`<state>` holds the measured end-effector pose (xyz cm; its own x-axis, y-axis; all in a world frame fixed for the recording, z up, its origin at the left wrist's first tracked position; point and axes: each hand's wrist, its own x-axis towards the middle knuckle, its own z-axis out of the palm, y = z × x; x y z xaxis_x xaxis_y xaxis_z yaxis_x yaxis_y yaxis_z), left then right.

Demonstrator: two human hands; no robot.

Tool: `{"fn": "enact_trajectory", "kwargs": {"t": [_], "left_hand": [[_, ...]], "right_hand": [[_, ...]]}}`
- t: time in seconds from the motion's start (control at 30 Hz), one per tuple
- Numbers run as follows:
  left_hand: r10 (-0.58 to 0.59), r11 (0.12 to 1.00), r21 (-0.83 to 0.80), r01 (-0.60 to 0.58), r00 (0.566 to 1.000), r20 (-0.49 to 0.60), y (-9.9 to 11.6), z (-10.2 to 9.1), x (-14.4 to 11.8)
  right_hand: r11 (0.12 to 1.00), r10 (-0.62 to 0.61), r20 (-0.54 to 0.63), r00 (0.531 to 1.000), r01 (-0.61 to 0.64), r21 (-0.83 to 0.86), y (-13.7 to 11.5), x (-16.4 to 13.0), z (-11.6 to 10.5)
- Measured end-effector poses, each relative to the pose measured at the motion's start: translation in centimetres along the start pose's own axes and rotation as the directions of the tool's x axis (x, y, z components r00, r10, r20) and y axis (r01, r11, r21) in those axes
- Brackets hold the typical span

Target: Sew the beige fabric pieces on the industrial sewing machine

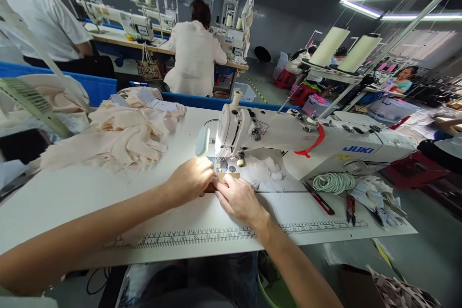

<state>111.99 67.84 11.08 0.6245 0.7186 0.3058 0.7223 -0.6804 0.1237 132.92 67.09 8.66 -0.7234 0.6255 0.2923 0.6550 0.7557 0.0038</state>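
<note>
Blue "JUKI" on sewing machine (334, 138); "JUKI" on machine behind (234, 47); numbers, including "10", on ruler scale (202, 238).

Two hands (238, 197) at centre; one sewing machine (269, 130) right of centre, with one red ribbon (317, 141); two large thread cones (330, 47) at upper right; at lower right, one green cord coil (334, 183), one pair of snips (349, 204), one red-and-black tool (321, 200).

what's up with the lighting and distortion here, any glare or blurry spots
Head view: bright light by the needle washes out the knuckles of the left hand; strip lights glare at upper right, while the back wall is dim. Head view: thread cones lean, likely wide-angle stretch. Head view: pixel blocks cover part of the person at upper left.
</note>
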Motion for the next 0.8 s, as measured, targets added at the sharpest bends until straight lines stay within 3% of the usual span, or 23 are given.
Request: {"fn": "enact_trajectory", "kwargs": {"t": [0.07, 0.1, 0.33, 0.47, 0.63, 0.8], "left_hand": [[0.187, 0.981, 0.062, -0.183, 0.980, -0.064, 1.0, 0.2, -1.3], [0.225, 0.972, 0.089, -0.218, 0.970, -0.087, 1.3, 0.4, -1.8], [0.251, 0.939, 0.261, -0.225, 0.965, -0.069, 1.5, 2.0, -3.1], [0.205, 0.943, 0.279, -0.182, 0.977, -0.054, 1.7, 2.6, -2.9], [0.077, 0.987, 0.150, -0.065, 0.994, -0.073, 1.8, 3.0, -2.1], [0.061, 0.995, 0.090, -0.053, 0.994, -0.087, 0.9, 3.2, -1.1]], "right_hand": [[1.000, 0.002, 0.004, 1.000, -0.002, 0.004, 0.0, 0.1, -0.1], [1.000, 0.002, 0.000, 1.000, -0.002, 0.006, 0.0, 0.1, -0.1], [1.000, -0.019, -0.026, 0.999, 0.019, 0.009, 0.0, 0.0, -0.2], [1.000, 0.005, -0.042, 0.999, -0.005, 0.004, 0.3, 0.2, -0.1], [0.993, 0.119, -0.080, 0.990, -0.118, 0.016, 1.5, 0.2, 0.0], [0.992, 0.128, -0.117, 0.985, -0.127, 0.020, 2.3, -0.1, 0.0]]}}
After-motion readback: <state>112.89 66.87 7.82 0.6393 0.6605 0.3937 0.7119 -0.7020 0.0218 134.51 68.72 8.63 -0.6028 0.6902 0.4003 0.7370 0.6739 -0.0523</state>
